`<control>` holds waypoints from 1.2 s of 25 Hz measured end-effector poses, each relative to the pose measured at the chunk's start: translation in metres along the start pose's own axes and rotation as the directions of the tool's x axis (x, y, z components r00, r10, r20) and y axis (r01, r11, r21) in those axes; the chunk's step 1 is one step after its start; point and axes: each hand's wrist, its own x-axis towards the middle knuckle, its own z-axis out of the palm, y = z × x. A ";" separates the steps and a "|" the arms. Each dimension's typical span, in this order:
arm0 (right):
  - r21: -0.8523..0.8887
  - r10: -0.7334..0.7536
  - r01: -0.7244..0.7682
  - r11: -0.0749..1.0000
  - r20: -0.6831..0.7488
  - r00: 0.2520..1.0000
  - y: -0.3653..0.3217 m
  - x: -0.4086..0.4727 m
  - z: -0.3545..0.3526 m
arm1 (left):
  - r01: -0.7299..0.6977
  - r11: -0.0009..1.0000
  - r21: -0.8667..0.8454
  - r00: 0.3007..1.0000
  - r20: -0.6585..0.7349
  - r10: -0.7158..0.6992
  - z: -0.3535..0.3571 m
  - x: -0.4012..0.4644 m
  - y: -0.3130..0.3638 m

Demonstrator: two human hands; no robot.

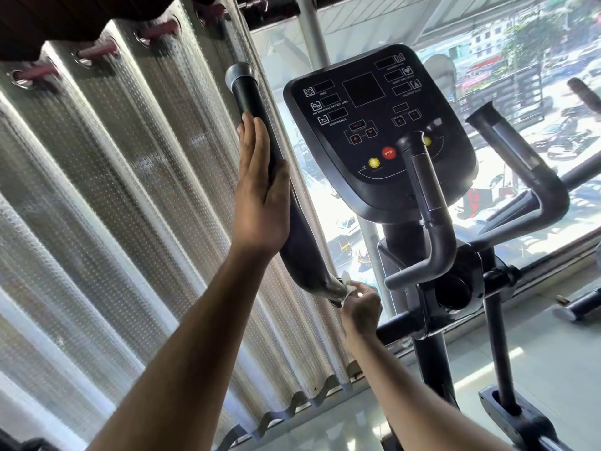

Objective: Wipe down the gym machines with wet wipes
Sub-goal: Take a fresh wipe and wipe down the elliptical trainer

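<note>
An elliptical machine stands before me, its black console facing me. Its left moving handle is a black bar with a grey cap, rising up and left. My left hand lies flat against the left side of this bar, fingers straight and thumb on the front of it. Lower down, my right hand grips a crumpled white wet wipe and presses it against the shiny lower part of the same bar. Most of the wipe is hidden inside the fist.
Silver dotted curtains hang on the left. A large window behind the machine shows a street. The fixed curved grey handles and right moving handle stand to the right. Pale tiled floor lies beneath.
</note>
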 end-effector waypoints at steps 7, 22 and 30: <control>-0.065 -0.519 0.572 0.817 0.346 0.781 -0.068 -0.056 -0.070 | 0.035 0.997 -0.074 0.999 -0.014 -0.036 0.001 -0.002 0.002; -0.325 -0.380 0.574 0.752 0.499 0.779 -0.009 0.033 -0.034 | 0.043 0.994 -0.096 0.999 -0.005 -0.044 0.001 -0.004 0.004; 0.035 -0.542 0.618 0.785 0.522 0.659 -0.124 -0.071 -0.088 | 0.018 0.994 -0.109 1.000 -0.014 -0.019 0.001 -0.004 0.002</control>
